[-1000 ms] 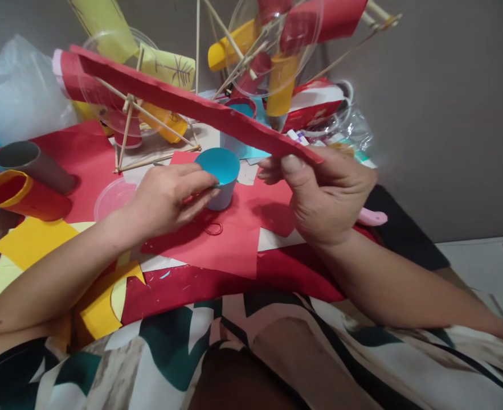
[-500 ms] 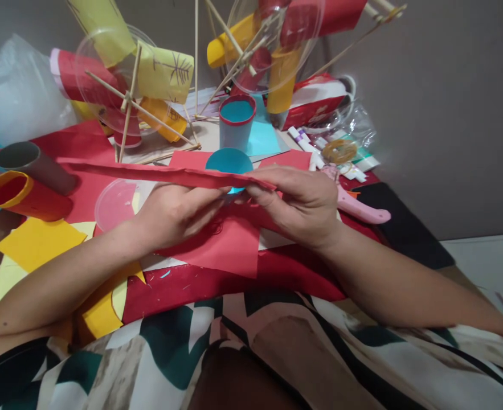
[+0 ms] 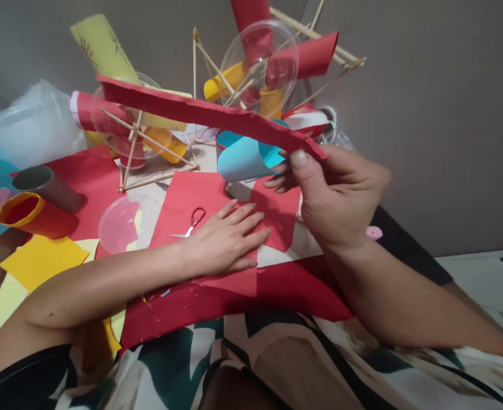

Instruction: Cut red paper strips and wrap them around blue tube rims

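Observation:
My right hand (image 3: 334, 199) pinches the near end of a long red paper strip (image 3: 200, 111), held up in the air and slanting up to the left. The same hand also grips a blue paper cup (image 3: 245, 159), tipped on its side below the strip. My left hand (image 3: 225, 242) lies flat, fingers spread, on a red paper sheet (image 3: 191, 199). Small red-handled scissors (image 3: 193, 219) lie on that sheet just beyond its fingers.
Two stick-and-paper-roll wheels (image 3: 135, 122) (image 3: 260, 62) stand at the back. A grey tube (image 3: 46, 185) and a red-and-yellow roll (image 3: 31, 213) lie at the left, with a clear lid (image 3: 125, 222), yellow paper (image 3: 41, 259) and a plastic bag (image 3: 37, 122).
My right hand has lifted the red strip and the blue cup up off the table. My left hand let go of the strip and came down flat on the red sheet.

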Available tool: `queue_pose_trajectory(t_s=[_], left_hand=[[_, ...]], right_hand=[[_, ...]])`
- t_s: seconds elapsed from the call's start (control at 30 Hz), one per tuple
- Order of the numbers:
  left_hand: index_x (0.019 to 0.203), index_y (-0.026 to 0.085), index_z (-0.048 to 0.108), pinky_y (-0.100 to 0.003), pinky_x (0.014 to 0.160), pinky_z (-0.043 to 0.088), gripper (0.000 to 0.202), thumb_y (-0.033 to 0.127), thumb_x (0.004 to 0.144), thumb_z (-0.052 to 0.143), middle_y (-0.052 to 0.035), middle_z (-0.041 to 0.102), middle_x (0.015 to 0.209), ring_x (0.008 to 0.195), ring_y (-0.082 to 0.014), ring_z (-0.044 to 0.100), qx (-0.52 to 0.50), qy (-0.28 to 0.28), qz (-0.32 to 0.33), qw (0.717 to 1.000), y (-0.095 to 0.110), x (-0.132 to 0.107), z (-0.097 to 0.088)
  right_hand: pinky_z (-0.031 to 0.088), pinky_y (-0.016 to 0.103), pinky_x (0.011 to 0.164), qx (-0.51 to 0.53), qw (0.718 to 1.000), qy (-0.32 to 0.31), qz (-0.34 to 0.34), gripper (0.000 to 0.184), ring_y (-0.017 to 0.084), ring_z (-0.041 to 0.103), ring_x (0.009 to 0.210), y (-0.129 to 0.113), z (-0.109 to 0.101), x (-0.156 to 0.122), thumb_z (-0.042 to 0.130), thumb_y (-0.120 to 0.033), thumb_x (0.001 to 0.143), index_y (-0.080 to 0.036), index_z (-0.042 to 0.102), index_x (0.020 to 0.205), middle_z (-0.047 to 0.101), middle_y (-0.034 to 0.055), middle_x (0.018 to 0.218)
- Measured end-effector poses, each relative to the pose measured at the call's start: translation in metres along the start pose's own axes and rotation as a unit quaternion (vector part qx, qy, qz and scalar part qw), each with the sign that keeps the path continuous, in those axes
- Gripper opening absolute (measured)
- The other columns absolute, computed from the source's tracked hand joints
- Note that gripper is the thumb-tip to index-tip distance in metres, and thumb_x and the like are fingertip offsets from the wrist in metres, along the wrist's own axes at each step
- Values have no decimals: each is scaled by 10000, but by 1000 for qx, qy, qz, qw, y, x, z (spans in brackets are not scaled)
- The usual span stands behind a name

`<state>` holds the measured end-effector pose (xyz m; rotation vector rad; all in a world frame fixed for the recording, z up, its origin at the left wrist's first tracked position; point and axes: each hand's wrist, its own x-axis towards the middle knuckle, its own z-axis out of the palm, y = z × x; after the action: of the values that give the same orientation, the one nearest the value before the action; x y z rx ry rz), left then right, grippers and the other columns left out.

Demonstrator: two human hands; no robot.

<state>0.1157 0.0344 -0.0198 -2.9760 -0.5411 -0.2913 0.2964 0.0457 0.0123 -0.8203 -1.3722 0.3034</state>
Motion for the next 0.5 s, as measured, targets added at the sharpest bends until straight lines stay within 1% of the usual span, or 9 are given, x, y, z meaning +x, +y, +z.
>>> queue_pose_trajectory(t_s=[0.07,0.13,0.17,0.23,0.33,0.5], left_hand=[[1327,122,590,-605,1137,364,543,519,957,558,-196,592,1396,1325,-398,501,-17,-46,5,999,-10,9,4],[1222,113,624,-591,1109,370,502,532,980,493,-184,645,1258,1218,-377,549,-23,-67,6,997,-20,12,6],[1173,112,629,-577,1094,374,480,526,988,474,-174,656,1193,1167,-363,563,-20,-69,3,997,-24,12,7],[1120,116,619,-554,1079,366,447,513,996,455,-159,650,1130,1116,-345,570,-7,-61,-7,998,-28,10,9],[1115,115,604,-530,1059,356,437,503,1008,434,-148,641,1120,1100,-335,568,9,-56,-20,998,-27,5,10],[1119,123,600,-476,983,392,455,521,1016,408,-146,637,1125,1091,-329,575,20,-59,-39,997,-22,2,10]], right_hand=[[595,225,513,8,1000,0,14,121,135,721,542,3,1,0,701,-201,911,-240,782,830,738,-27,660],[605,197,516,25,999,-3,24,131,125,721,533,5,2,0,704,-170,897,-239,788,824,750,-27,669],[605,181,515,33,999,-5,24,142,120,721,528,6,3,0,704,-154,892,-240,791,821,754,-26,673],[610,163,526,36,999,-12,21,164,114,725,536,7,3,0,700,-134,891,-248,793,819,757,-26,671],[615,164,530,26,999,-18,21,168,115,726,538,7,4,-1,696,-136,895,-252,789,815,758,-23,672],[591,157,516,29,999,-37,26,157,109,719,530,1,5,-3,699,-158,891,-221,769,766,742,-20,645]])
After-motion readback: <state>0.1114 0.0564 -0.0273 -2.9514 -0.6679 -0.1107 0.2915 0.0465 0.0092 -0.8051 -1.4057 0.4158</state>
